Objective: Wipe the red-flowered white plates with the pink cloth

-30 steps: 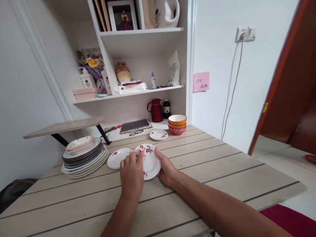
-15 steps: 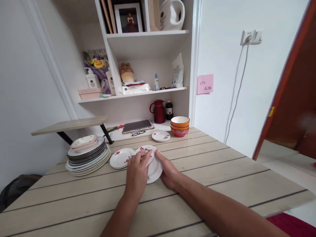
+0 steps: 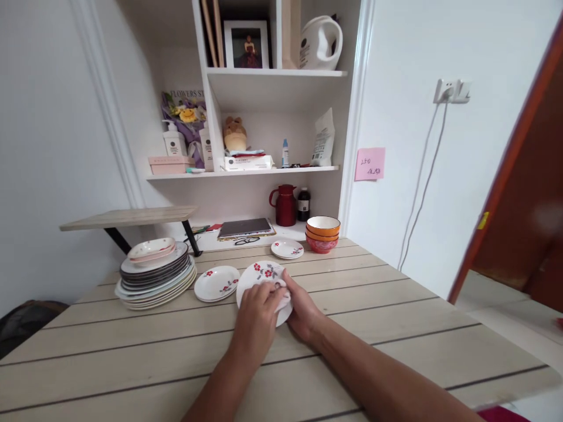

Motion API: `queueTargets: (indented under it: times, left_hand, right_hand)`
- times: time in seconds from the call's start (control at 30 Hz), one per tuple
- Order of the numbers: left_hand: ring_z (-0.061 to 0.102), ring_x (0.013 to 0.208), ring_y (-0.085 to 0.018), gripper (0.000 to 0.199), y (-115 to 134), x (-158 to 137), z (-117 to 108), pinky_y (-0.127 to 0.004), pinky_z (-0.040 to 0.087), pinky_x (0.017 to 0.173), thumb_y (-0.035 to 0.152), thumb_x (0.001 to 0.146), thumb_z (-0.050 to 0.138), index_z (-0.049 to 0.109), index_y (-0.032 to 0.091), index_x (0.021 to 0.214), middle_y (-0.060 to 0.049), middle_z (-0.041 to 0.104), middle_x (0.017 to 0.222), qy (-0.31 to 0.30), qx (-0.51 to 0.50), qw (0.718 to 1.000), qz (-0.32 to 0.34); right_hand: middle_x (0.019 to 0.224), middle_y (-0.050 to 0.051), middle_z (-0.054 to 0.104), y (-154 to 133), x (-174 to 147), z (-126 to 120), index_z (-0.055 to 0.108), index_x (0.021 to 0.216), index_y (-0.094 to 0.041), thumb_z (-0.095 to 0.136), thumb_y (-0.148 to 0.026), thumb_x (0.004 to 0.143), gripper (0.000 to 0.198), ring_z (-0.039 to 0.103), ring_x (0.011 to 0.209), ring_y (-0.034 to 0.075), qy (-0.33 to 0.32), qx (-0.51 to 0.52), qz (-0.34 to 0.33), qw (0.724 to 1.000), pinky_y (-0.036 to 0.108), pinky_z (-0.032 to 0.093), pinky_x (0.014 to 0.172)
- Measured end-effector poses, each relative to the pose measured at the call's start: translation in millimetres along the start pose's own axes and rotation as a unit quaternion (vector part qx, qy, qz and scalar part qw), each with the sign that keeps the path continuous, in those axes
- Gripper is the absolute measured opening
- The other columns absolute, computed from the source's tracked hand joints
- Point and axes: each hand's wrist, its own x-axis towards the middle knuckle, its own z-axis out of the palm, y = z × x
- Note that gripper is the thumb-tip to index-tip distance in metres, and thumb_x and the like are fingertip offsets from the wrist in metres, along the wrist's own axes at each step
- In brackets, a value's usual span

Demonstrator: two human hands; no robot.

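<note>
My right hand (image 3: 304, 309) grips the right rim of a white plate (image 3: 248, 282) with red flowers and grey leaves, tilted above the table. My left hand (image 3: 257, 316) is closed on a crumpled pale cloth (image 3: 284, 288) and presses it against the plate's face near the right side; whether it is cloth or tissue is hard to make out. Just left of the held plate lie small flowered plates (image 3: 216, 282), stacked flat. Behind it sits another little pile of flowered saucers (image 3: 287, 248).
At the left stands a tall stack of plates (image 3: 153, 281) topped by pink-rimmed dishes (image 3: 152, 248), beside a small raised stand (image 3: 127, 217). Stacked bowls (image 3: 322, 234) sit at the back right, near a red jug (image 3: 285, 205). A laptop (image 3: 245, 227) and glasses (image 3: 247, 240) lie behind.
My left hand has slid the cloth right and down across the plate, uncovering more of the printed flowers. The right hand keeps its hold. The view has tilted upward slightly.
</note>
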Motion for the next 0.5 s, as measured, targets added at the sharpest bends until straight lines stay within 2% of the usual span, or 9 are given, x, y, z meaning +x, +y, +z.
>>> queueTargets:
  times: [0.13,0.23,0.33,0.43,0.5]
  left_hand:
    - [0.056,0.101,-0.024,0.044,-12,2,-2,-0.042,0.044,0.086,0.009,0.088,0.052,0.06,0.027,0.127,-0.008,0.062,0.113,0.038,0.087,0.993,-0.064]
    - [0.058,0.094,-0.025,0.037,-17,3,-5,-0.043,0.044,0.082,0.014,0.092,0.049,0.061,0.024,0.125,-0.009,0.064,0.11,0.05,0.175,0.977,-0.109]
    - [0.058,0.092,-0.025,0.036,-12,2,-5,-0.043,0.045,0.08,0.016,0.092,0.049,0.061,0.022,0.124,-0.009,0.065,0.105,0.031,0.185,0.98,-0.072]
    - [0.057,0.096,-0.024,0.038,-2,0,-3,-0.042,0.046,0.083,0.012,0.089,0.049,0.061,0.023,0.124,-0.008,0.064,0.108,0.009,0.129,0.992,-0.006]
    - [0.056,0.095,-0.023,0.041,2,-1,0,-0.04,0.047,0.083,0.01,0.088,0.048,0.061,0.023,0.125,-0.008,0.063,0.109,0.001,0.083,0.996,0.013]
  right_hand:
    - [0.103,0.01,0.074,6,3,0,0.067,0.112,-0.015,0.054,-0.059,0.088,0.052,0.07,0.087,0.022,0.019,-0.016,-0.011,1.0,0.036,0.052,0.083]
    - [0.106,0.01,0.074,5,4,3,0.065,0.117,-0.016,0.051,-0.058,0.089,0.052,0.07,0.09,0.023,0.044,-0.003,-0.014,0.999,0.038,0.052,0.084]
    - [0.104,0.011,0.074,0,2,5,0.065,0.115,-0.015,0.049,-0.055,0.091,0.049,0.07,0.088,0.023,0.067,0.023,-0.018,0.997,0.037,0.053,0.083]
    - [0.098,0.01,0.075,-6,1,4,0.067,0.109,-0.014,0.048,-0.054,0.092,0.048,0.07,0.082,0.021,0.085,0.045,-0.029,0.995,0.034,0.053,0.078]
    - [0.094,0.01,0.075,-6,2,2,0.068,0.104,-0.013,0.048,-0.056,0.092,0.049,0.07,0.079,0.02,0.068,0.035,-0.028,0.997,0.032,0.053,0.076]
